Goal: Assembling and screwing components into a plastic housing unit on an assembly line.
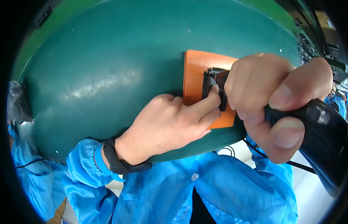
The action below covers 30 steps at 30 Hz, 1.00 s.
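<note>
An orange block [194, 76] lies on the green table, with a small black frame-like part [207, 84] on top of it. My left hand [170, 119] reaches in from the lower left, its bent fingers pressed together and holding the black part against the block. My right hand [267, 86] is closed round a black-handled tool [316, 121], whose exact kind I cannot make out. A dark brown tip [221, 79] sticks out from the fist and meets the black part close to my left fingertips. My right fingers hide the right side of the part and block.
The green table [106, 52] spreads to the left and far side. A dark plastic bag [19, 102] sits at its left edge. A black cable [299, 166] runs below my right hand. Several black devices [305, 48] stand at the far right. Another person's blue sleeve [343, 108] shows at the right.
</note>
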Available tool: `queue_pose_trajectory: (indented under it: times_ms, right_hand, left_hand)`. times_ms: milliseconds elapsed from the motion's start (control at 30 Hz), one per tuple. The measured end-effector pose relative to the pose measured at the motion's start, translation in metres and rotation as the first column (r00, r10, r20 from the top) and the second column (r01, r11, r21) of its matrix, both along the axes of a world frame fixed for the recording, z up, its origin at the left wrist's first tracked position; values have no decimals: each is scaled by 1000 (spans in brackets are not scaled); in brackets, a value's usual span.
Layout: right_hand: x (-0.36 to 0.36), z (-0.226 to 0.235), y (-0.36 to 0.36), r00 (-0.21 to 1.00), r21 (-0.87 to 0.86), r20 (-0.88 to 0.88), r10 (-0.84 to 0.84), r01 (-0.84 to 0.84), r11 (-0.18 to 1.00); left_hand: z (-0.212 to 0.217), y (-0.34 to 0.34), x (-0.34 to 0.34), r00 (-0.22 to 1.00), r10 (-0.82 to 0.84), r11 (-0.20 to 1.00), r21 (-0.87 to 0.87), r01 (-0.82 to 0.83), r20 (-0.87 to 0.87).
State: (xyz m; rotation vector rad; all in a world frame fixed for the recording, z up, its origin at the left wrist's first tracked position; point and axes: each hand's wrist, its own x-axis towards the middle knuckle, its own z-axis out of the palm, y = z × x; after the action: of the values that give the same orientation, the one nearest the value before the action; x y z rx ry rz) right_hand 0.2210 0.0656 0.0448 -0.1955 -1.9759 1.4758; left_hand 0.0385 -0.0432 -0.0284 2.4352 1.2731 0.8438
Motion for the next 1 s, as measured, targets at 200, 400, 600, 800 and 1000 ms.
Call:
queue_pose_trajectory:
  times_ms: [200, 400, 600, 800, 1000]
  right_hand:
    - [52, 38, -1, 894, -259, -299, -334, 261, 930]
    - [86, 20, 14, 804, -171, -289, -520, 491, 854]
    - [81, -8, 22, 767, -201, -327, -552, 514, 834]
    - [85, -11, 17, 745, -173, -238, -623, 599, 782]
    - [85, -12, 16, 754, -179, -232, -615, 588, 789]
  left_hand:
    - [16, 0, 0, 966, -124, 991, -86, 107, -226]
    - [14, 1, -2, 949, -85, 995, -80, 63, -304]
    - [18, 5, 0, 943, -124, 991, -82, 103, -308]
    - [19, 6, 2, 947, -123, 992, -77, 104, -297]
    - [20, 6, 0, 950, -120, 992, -72, 103, -289]
